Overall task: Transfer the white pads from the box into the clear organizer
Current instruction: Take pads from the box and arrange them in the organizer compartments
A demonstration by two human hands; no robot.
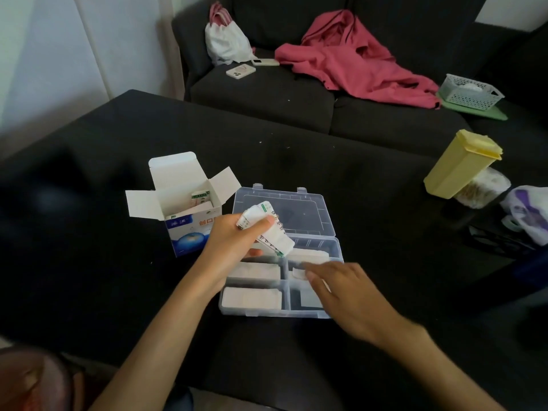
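Observation:
An open white-and-blue cardboard box point(184, 215) stands on the black table, with a few wrapped pads still inside. To its right lies the clear organizer point(311, 314) with its lid folded back. White pads point(252, 296) fill its left compartments. My left hand point(228, 241) grips a bundle of white wrapped pads point(267, 229) above the organizer's left side. My right hand point(347, 289) reaches over the right compartments and its fingertips pinch a small white pad point(299, 273).
A yellow lidded container point(459, 164) leans at the table's right, beside plastic bags point(525, 212). Behind the table is a dark sofa with a pink garment point(350, 57), a white bag point(226, 40), a phone point(240, 71) and a white basket point(470, 91).

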